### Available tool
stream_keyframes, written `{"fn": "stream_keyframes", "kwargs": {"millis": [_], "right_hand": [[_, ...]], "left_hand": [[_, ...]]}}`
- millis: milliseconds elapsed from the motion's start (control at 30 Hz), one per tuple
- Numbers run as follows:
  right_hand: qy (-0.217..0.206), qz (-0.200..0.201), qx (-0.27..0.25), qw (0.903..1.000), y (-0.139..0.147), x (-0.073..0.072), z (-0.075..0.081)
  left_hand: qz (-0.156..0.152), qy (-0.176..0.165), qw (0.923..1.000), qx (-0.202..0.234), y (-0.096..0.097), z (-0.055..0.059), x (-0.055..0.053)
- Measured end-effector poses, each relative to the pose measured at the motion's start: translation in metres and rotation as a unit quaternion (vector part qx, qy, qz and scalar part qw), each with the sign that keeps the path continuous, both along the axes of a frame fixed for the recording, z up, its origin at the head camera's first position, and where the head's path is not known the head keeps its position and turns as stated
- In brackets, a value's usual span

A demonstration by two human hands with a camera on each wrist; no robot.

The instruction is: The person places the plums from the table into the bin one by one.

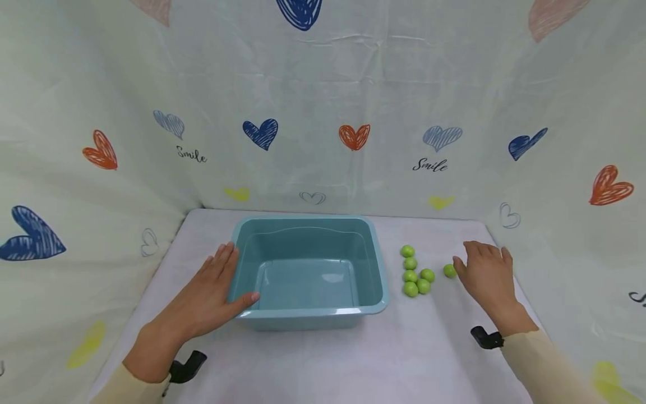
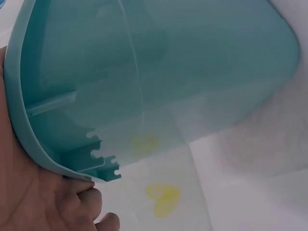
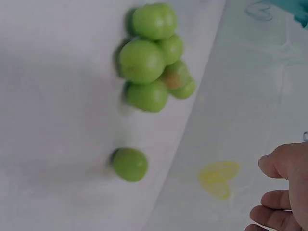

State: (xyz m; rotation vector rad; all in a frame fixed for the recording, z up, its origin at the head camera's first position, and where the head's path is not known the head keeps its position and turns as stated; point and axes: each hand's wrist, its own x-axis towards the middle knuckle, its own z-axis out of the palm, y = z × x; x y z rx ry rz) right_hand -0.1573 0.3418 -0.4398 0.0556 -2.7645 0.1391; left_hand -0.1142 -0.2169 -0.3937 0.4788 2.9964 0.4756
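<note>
My left hand [image 1: 209, 297] rests along the left rim of a teal plastic basin [image 1: 313, 311], its fingers straight and the thumb over the near corner. Up close in the left wrist view, the side of the basin [image 2: 192, 62] fills most of the picture, with the hand [image 2: 43, 199] at its rim. On the right, my right hand [image 1: 487, 275] hovers with loosely bent fingers and nothing in them. Just left of its thumb lies a single small green fruit [image 1: 449, 271], which the right wrist view shows apart from the hand [image 3: 286, 192].
Several more round green fruits [image 1: 411, 276] lie clustered between the basin and the right hand. A white cloth [image 1: 282, 365] covers the table. Behind and at both sides hangs a pale curtain [image 1: 313, 84] printed with hearts.
</note>
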Motion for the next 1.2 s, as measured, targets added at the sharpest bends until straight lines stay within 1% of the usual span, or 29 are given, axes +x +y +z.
{"fn": "stream_keyframes", "kwargs": {"millis": [100,167,367,500,567,633,733,833,1000,1100,1200], "right_hand": [[-0.036,-0.016,0.003,0.9992,0.020,-0.007,-0.014],[-0.051,-0.012,0.008,0.9986,0.031,-0.010,-0.023],[-0.067,0.041,0.031,0.9964,0.052,-0.017,-0.051],[-0.081,0.054,0.038,0.9945,0.058,-0.018,-0.066],[-0.090,0.053,0.034,0.9940,0.058,-0.018,-0.071],[-0.097,0.053,0.034,0.9932,0.057,-0.019,-0.074],[-0.102,0.059,0.037,0.9924,0.056,-0.022,-0.080],[-0.104,0.062,0.042,0.9918,0.054,-0.025,-0.084],[-0.110,0.049,0.044,0.9917,0.051,-0.027,-0.087],[-0.119,0.040,0.042,0.9912,0.049,-0.027,-0.087],[-0.123,0.034,0.041,0.9911,0.049,-0.028,-0.088]], "left_hand": [[-0.003,0.000,1.0000,0.000,-0.001,-0.001,-0.001],[-0.006,-0.002,1.0000,0.000,-0.001,-0.002,-0.001],[-0.009,-0.007,0.9999,-0.001,-0.001,-0.004,-0.003],[-0.010,-0.028,0.9996,0.002,0.004,-0.004,-0.005],[-0.012,-0.038,0.9992,0.004,0.008,-0.004,-0.002],[-0.014,-0.039,0.9991,0.005,0.011,-0.004,0.001],[-0.014,-0.024,0.9996,0.005,0.016,-0.004,0.009],[-0.007,-0.007,0.9999,0.004,0.019,-0.004,0.017],[0.012,-0.001,0.9999,0.004,0.024,-0.003,0.029],[0.015,0.005,0.9999,-0.003,0.025,-0.003,0.031],[0.010,0.014,0.9998,-0.009,0.023,-0.004,0.029]]}}
